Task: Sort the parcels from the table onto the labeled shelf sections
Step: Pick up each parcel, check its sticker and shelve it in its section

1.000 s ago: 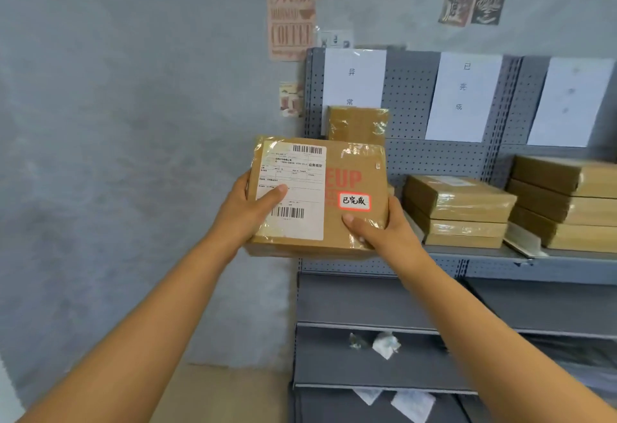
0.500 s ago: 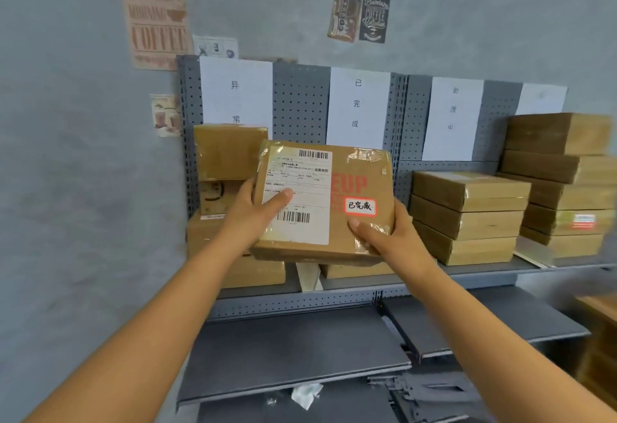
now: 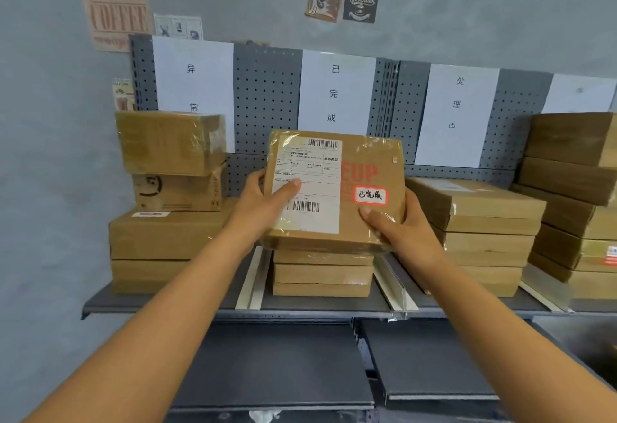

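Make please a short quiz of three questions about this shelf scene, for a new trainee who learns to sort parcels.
1. True or false: both hands grip the parcel.
2. The red-edged sticker on the held parcel matches which paper sign? A) the left sign B) the second sign from the left C) the third sign
3. Fill in: right under the held parcel, between two white dividers, lies a ____ of flat boxes.

Key:
1. True: the left hand holds the left edge with its thumb on the white label, and the right hand holds the lower right corner.
2. B
3. stack
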`<state>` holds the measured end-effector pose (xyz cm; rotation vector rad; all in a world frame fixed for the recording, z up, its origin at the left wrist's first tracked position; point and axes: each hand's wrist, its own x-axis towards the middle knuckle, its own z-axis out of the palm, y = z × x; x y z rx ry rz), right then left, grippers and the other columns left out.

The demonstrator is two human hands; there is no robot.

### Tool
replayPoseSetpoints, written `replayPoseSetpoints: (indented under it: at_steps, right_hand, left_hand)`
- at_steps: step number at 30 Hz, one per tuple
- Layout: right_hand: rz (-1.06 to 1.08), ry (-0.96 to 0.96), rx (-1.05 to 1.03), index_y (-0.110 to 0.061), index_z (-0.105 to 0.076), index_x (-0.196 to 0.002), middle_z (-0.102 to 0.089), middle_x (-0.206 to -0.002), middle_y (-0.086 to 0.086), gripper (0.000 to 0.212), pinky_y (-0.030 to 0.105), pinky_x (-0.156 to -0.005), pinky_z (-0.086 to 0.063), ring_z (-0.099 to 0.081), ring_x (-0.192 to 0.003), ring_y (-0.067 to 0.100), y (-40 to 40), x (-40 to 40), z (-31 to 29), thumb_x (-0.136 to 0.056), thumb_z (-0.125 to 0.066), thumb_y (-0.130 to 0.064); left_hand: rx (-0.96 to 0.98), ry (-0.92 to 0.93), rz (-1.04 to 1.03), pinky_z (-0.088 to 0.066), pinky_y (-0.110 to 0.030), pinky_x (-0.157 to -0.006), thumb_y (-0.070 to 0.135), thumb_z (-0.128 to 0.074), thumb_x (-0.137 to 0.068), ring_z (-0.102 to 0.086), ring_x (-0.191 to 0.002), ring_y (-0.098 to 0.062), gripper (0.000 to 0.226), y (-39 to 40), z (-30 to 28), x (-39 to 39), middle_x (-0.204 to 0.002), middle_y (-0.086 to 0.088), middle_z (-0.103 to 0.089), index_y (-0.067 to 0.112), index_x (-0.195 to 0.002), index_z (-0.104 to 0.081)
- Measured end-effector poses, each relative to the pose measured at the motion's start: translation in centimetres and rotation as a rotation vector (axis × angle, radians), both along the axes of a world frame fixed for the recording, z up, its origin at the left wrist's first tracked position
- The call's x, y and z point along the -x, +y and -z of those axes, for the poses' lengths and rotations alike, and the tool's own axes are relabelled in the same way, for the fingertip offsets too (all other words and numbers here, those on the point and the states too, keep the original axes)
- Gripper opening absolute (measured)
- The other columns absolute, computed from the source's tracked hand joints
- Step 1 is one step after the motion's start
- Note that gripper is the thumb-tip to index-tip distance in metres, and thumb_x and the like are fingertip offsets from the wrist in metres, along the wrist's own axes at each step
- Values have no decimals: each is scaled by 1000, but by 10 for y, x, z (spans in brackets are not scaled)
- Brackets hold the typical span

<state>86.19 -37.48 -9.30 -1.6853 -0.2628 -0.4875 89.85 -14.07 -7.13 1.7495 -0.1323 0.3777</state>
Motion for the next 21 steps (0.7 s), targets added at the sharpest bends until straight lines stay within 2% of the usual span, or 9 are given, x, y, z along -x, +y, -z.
replayPoseSetpoints:
  at_steps: [2, 4, 8, 13, 17, 19, 21]
  right_hand:
    - [-22, 2, -17, -30, -42, -136, -68, -113, -9, 63, 17, -69, -56, -69, -92, 5, -8, -15, -1, -84, -77, -31]
    - [-33, 3, -25, -28, -42, -138, -68, -116, -7, 65, 17, -68, -56, -69, -93, 5, -14, -32, -3, -83, -78, -31]
    - [-19, 3, -19, -26, -40, -140, -65, -111, -12, 68, 12, -62, -53, -67, -87, 0, -21, -71, -10, -83, -77, -31]
    - [7, 17, 2, -26, -39, -141, -63, -110, -15, 70, 11, -63, -53, -65, -87, -3, -21, -123, -14, -83, -77, -33]
    - [62, 72, 59, -28, -38, -141, -62, -113, -17, 75, 18, -75, -51, -63, -98, 1, -24, -163, -16, -80, -78, -42]
    - [88, 145, 105, -30, -39, -134, -61, -109, -16, 67, 26, -80, -53, -63, -93, 3, -26, -181, -16, -81, -76, -47]
    - [121, 234, 156, -33, -39, -127, -60, -110, -13, 60, 40, -91, -54, -62, -95, 8, -27, -197, -16, -81, -72, -54]
  left_hand:
    - [10, 1, -30, -50, -21, -67, 48, -70, -86, -65, -87, -2, 69, -9, -4, -11, -97, 20, -61, 22, -142, -37]
    - [-2, -1, -45, -49, -20, -65, 47, -70, -87, -64, -85, -1, 68, -15, -9, -24, -97, 20, -60, 22, -141, -37]
    - [-45, -10, -44, -47, -20, -66, 49, -68, -87, -62, -87, 0, 66, -21, -19, -56, -108, 15, -62, 25, -140, -38]
    - [-63, -11, -31, -49, -20, -67, 46, -67, -89, -62, -88, -1, 66, -23, -27, -110, -116, 9, -62, 20, -142, -37]
    - [-104, 70, -11, -44, -20, -62, 48, -62, -92, -60, -83, 0, 62, -24, -25, -153, -97, 17, -58, 20, -142, -38]
    - [-129, 131, 15, -42, -21, -65, 49, -61, -93, -60, -89, -5, 59, -26, -22, -172, -109, 12, -61, 20, -140, -40]
    - [-165, 181, 42, -40, -25, -78, 51, -60, -93, -57, -99, -11, 57, -25, -16, -190, -123, 8, -58, 21, -138, -42]
